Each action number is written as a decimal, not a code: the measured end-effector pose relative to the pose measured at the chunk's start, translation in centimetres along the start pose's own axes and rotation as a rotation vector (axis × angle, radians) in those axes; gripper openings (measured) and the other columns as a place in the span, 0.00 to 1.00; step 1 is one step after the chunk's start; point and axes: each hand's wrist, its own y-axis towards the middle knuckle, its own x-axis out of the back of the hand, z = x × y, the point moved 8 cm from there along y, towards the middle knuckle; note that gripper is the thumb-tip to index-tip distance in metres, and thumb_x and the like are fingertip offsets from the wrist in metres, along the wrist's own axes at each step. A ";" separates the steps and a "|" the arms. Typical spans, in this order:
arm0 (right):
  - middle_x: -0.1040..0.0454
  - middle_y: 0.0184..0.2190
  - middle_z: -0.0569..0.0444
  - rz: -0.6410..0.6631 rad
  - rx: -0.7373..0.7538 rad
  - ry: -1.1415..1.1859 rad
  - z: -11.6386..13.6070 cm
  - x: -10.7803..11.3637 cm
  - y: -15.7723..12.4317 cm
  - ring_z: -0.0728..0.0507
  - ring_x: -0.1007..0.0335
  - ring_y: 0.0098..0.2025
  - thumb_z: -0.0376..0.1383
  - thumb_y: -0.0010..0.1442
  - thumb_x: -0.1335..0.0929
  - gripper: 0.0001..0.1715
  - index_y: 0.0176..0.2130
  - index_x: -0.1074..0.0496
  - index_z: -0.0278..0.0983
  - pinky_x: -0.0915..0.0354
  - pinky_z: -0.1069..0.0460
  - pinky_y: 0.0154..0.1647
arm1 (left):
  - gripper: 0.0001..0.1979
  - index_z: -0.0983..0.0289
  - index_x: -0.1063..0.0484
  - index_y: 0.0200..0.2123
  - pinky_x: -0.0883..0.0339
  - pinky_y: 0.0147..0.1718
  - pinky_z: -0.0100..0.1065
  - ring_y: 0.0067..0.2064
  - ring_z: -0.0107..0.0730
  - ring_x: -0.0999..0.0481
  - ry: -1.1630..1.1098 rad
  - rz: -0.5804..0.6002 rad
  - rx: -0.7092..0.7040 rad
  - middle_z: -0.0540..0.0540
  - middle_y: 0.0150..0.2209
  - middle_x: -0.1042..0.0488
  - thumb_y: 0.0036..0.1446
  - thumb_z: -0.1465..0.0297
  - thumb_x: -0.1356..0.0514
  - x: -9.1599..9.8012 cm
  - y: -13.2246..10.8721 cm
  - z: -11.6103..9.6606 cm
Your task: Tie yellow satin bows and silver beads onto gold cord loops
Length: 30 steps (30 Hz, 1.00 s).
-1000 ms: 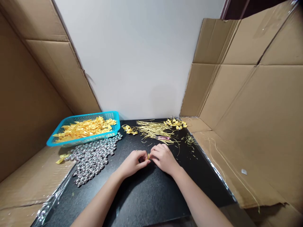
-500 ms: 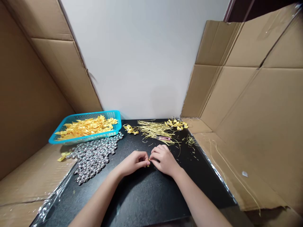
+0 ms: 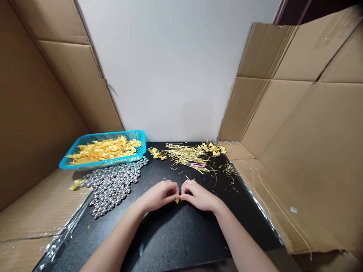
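Note:
My left hand (image 3: 159,195) and my right hand (image 3: 199,195) meet over the middle of the black tabletop (image 3: 176,234). Both pinch a small yellow ribbon bow (image 3: 178,198) between their fingertips, just above the surface. The fingers of both hands are curled closed around it. A pile of silver beads (image 3: 112,185) lies to the left of my left hand. Gold wire strands (image 3: 185,154) lie behind my hands.
A turquoise basket (image 3: 104,163) of yellow ribbon pieces stands at the back left. A pink tool (image 3: 197,165) rests among the gold strands. Finished yellow bows (image 3: 212,148) lie at the back right. Cardboard walls (image 3: 297,113) enclose both sides, a white wall behind.
Both hands have drawn slightly toward me and lower on the table, still pinching the yellow bow. The view has shifted a little.

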 end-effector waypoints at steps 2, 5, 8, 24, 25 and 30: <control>0.30 0.36 0.55 0.035 -0.017 0.043 0.0 -0.1 0.0 0.46 0.34 0.42 0.29 0.60 0.33 0.06 0.30 0.32 0.37 0.38 0.49 0.48 | 0.10 0.63 0.28 0.28 0.43 0.30 0.29 0.29 0.31 0.34 0.005 0.003 -0.011 0.49 0.26 0.30 0.58 0.64 0.41 0.0 -0.1 -0.3; 0.30 0.33 0.56 0.058 -0.054 0.112 -0.3 -0.2 0.0 0.47 0.35 0.38 0.30 0.61 0.33 0.06 0.30 0.32 0.36 0.37 0.51 0.43 | 0.10 0.63 0.28 0.29 0.42 0.31 0.29 0.31 0.31 0.33 -0.006 0.010 -0.023 0.50 0.27 0.29 0.59 0.64 0.42 0.2 -0.2 -0.5; 0.31 0.28 0.59 0.089 -0.098 0.201 -0.7 -0.5 0.0 0.50 0.36 0.30 0.33 0.60 0.33 0.05 0.31 0.31 0.36 0.38 0.55 0.32 | 0.10 0.64 0.28 0.30 0.42 0.31 0.28 0.30 0.31 0.33 -0.031 0.024 -0.025 0.50 0.28 0.28 0.60 0.64 0.43 0.3 -0.3 -0.4; 0.35 0.16 0.64 0.179 -0.322 0.438 -2.3 -1.8 -0.2 0.54 0.42 0.16 0.33 0.55 0.32 0.05 0.28 0.31 0.35 0.45 0.59 0.18 | 0.11 0.65 0.27 0.30 0.44 0.28 0.27 0.28 0.29 0.35 -0.121 0.068 -0.017 0.49 0.25 0.29 0.58 0.64 0.41 -0.4 -0.2 0.1; 0.35 0.15 0.64 0.187 -0.335 0.460 -2.5 -2.0 -0.1 0.55 0.42 0.15 0.34 0.56 0.32 0.06 0.28 0.32 0.35 0.45 0.59 0.17 | 0.11 0.65 0.28 0.30 0.44 0.28 0.27 0.28 0.29 0.35 -0.135 0.072 -0.018 0.49 0.25 0.29 0.58 0.63 0.42 -0.5 -0.2 0.2; 0.30 0.18 0.62 0.189 -0.355 0.558 -3.2 -2.6 0.2 0.55 0.37 0.15 0.39 0.53 0.28 0.11 0.30 0.32 0.34 0.43 0.60 0.15 | 0.12 0.65 0.29 0.30 0.42 0.30 0.27 0.29 0.29 0.33 -0.206 0.096 -0.020 0.50 0.27 0.27 0.59 0.62 0.42 -0.6 -0.1 0.4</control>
